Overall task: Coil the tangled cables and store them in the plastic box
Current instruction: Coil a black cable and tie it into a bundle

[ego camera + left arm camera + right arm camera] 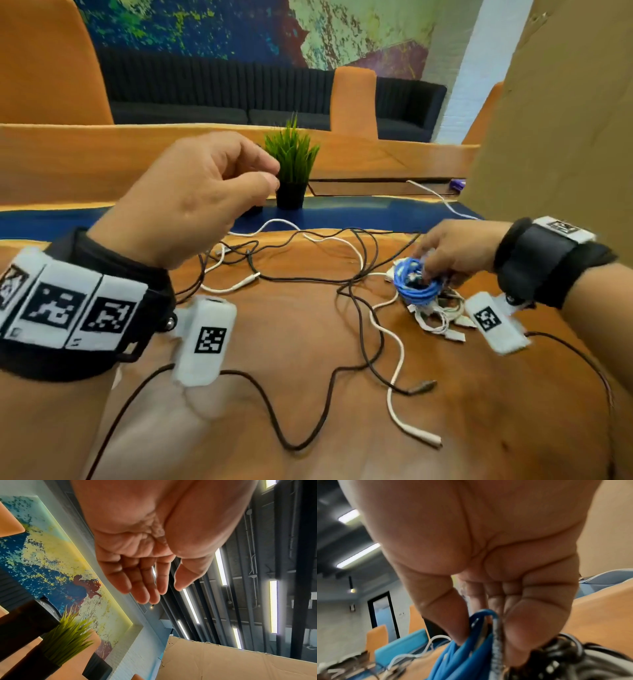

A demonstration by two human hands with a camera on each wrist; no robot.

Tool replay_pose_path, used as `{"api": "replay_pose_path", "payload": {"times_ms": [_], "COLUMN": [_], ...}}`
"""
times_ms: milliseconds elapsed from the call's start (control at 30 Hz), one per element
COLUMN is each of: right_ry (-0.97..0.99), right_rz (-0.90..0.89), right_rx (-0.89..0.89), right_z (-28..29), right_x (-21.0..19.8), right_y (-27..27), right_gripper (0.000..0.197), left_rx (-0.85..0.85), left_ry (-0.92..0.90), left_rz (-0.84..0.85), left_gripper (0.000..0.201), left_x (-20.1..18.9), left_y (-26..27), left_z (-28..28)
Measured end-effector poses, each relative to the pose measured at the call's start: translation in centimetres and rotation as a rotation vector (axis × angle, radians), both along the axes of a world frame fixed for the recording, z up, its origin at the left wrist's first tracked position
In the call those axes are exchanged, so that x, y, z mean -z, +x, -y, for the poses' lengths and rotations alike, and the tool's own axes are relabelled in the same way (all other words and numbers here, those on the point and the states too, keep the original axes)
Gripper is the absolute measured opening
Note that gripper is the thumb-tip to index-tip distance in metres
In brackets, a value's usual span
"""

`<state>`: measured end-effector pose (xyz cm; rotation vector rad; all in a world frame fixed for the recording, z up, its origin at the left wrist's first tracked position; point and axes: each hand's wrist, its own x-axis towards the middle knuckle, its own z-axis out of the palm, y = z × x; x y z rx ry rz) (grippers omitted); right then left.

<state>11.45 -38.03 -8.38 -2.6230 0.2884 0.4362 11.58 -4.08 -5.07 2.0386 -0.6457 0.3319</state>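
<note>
My right hand [426, 270] reaches down at the table's right side and grips a coiled blue cable [411, 291]. The right wrist view shows thumb and fingers of this hand [486, 635] pinching the blue coil [453, 660], with a dark cable bundle [565, 653] just beside it. A small heap of white cables [442, 317] lies right under the coil. My left hand [269, 176] hovers above the table at the left, fingers loosely bent and empty [167, 592]. A long black cable [359, 329] and a white cable [394, 342] sprawl tangled across the wood. I see no plastic box clearly.
A small potted plant [293, 164] stands at the table's far edge, just past my left hand. A tall cardboard sheet [565, 137] walls off the right side. The wooden table [308, 428] stretches toward me, crossed by loose cable ends.
</note>
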Motion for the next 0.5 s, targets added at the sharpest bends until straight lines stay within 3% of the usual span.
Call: {"api": "replay_pose_path", "payload": {"times_ms": [233, 367, 433, 500], "right_ry": [-0.218, -0.681, -0.693, -0.562], "right_rz": [-0.037, 0.167, 0.307, 0.371], "right_rx": [-0.063, -0.221, -0.279, -0.374], "right_z": [-1.5, -3.7, -5.7, -8.5], "right_x": [1.0, -1.3, -3.0, -4.3], "right_y": [0.0, 0.4, 0.7, 0.5], "right_gripper": [0.024, 0.031, 0.025, 0.012], "left_rx": [-0.087, -0.133, -0.133, -0.132], "left_ry": [-0.101, -0.247, -0.270, -0.266], "left_rz": [0.023, 0.024, 0.037, 0.044], "left_gripper": [0.018, 0.012, 0.011, 0.012], "left_x": [-1.8, -2.6, -2.8, -2.9], "left_y": [-0.5, 0.0, 0.2, 0.4], "left_z": [-3.1, -5.3, -6.0, -6.2]}}
